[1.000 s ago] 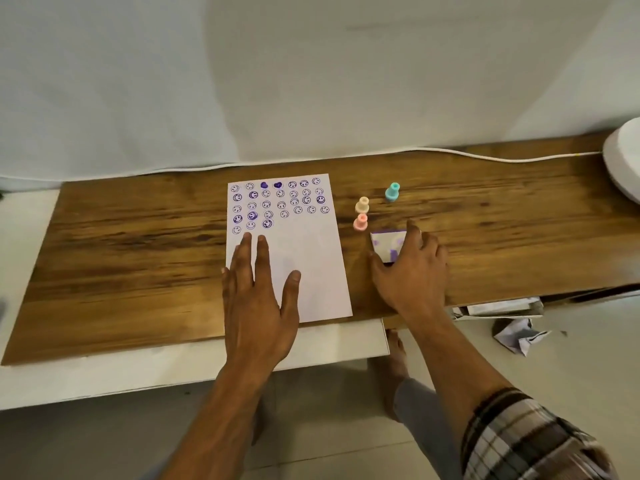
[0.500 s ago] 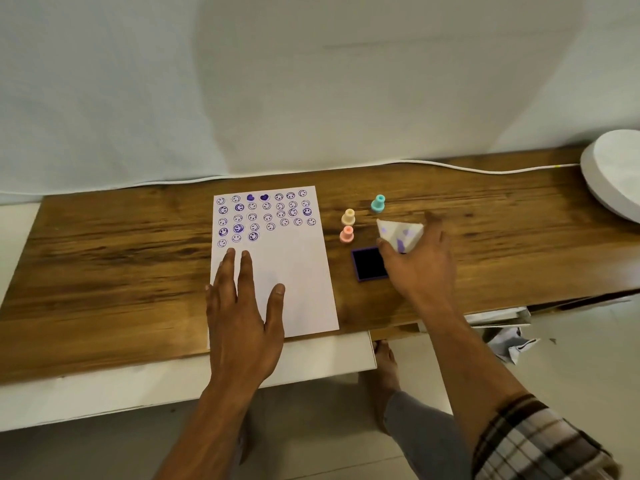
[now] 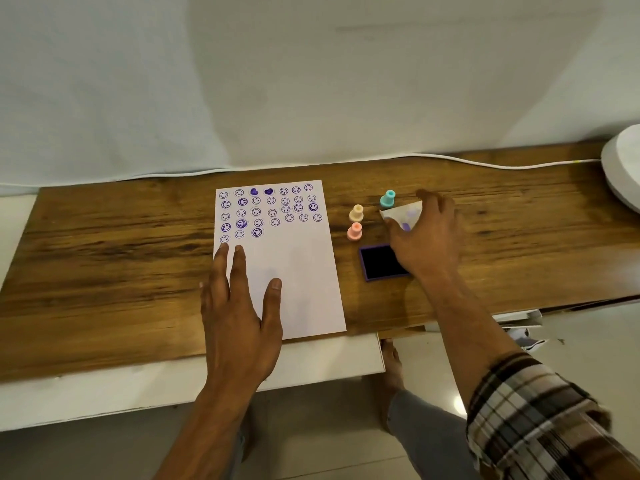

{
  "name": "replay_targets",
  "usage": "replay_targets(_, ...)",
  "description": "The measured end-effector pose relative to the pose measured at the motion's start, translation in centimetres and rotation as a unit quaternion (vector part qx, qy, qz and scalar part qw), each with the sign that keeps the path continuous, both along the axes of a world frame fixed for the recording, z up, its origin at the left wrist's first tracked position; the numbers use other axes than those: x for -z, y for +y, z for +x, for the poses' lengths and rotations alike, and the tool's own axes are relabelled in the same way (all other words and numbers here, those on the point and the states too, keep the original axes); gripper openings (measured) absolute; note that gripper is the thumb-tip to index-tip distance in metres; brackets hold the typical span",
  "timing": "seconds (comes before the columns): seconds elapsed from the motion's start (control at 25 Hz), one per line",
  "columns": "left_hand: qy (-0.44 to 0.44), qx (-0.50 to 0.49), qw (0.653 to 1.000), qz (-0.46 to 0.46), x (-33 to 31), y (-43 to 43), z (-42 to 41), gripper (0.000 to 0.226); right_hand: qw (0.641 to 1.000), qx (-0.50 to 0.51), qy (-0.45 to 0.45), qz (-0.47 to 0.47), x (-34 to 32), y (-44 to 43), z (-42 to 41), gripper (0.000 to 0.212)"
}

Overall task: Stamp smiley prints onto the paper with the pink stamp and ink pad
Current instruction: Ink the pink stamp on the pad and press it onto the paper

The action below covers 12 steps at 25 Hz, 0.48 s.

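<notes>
Wooden board (image 3: 104, 258) lying across a white surface (image 3: 86, 396); teal stamp (image 3: 387, 198) and yellow stamp (image 3: 356, 213) standing upright near each other; white cable (image 3: 485, 164) running along the board's far edge.

The right hand (image 3: 424, 237) covers the far-right corner of the purple square ink pad (image 3: 379, 262) and wraps most of the white, purple-stained lid (image 3: 405, 214) it grips — only one tilted corner of that lid shows. The flat left hand (image 3: 239, 306) hides the near-left part of the white sheet of paper (image 3: 298, 271), and its fingertips (image 3: 223, 249) reach the lowest smiley print. The stamping faces of the small pink plastic stamp (image 3: 354, 231), the cream stamp (image 3: 356, 213) and the teal stamp (image 3: 387, 198) point down, unseen. The round white object (image 3: 623, 168) at the right is cut off by the frame edge — what it is cannot be told. The plaid sleeve (image 3: 540, 420) is blurred.
</notes>
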<state>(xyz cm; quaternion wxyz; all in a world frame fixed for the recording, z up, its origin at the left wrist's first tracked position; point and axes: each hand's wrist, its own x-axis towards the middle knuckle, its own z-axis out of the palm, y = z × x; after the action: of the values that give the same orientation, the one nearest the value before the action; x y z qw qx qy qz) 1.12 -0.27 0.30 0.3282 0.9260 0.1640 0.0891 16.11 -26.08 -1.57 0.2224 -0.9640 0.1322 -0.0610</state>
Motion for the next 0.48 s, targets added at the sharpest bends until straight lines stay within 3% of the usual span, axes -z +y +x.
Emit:
replay_targets(0.12, -0.019, -0.014, 1.000, -0.013, -0.2, -0.2, 0.0, 0.071, 0.992, -0.054, -0.079, 0.082, -0.5, 2.8, -0.9, 0.038)
replay_targets(0.32, -0.081, -0.007, 0.995, -0.051, -0.9, -0.6, -0.3, 0.051, 0.988, -0.153, -0.021, -0.001, 0.4, 5.8, -2.1, 0.031)
replay_targets(0.4, -0.079, -0.004, 0.990, -0.118, -1.3, -0.7, -0.3, 0.042, 0.990, -0.101, -0.001, 0.098, -0.6, 6.2, -2.7, 0.027)
replay_targets(0.48, -0.040, -0.004, 0.976, -0.214, -1.9, -0.7, 0.0, 0.040, 0.949, -0.035, 0.027, 0.311, -2.2, 6.5, -4.3, 0.018)
